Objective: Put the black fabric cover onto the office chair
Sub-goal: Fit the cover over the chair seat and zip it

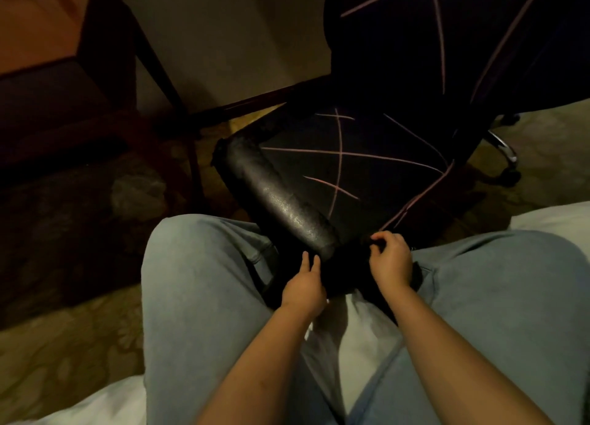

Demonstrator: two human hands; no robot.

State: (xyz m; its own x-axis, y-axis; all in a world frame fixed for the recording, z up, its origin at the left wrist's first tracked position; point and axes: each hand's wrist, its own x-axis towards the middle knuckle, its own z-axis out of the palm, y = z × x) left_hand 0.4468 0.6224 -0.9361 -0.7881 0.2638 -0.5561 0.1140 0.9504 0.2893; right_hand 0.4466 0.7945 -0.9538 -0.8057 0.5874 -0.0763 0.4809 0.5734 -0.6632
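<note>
The office chair (281, 197) stands right in front of my knees, its worn black leather front edge bare. A black fabric cover with thin pink lines (360, 156) lies over the seat and the backrest above it. My left hand (305, 285) rests against the dark fabric at the seat's near corner, two fingers straight. My right hand (391, 260) pinches a bunched edge of the cover just right of that corner, its fingers curled.
A dark wooden desk (95, 82) stands at the left, its legs close to the chair. The chair's chrome base and castor (507, 159) show at the right on patterned carpet. I sit on a white bed (552, 217), my jean-clad knees flanking the seat.
</note>
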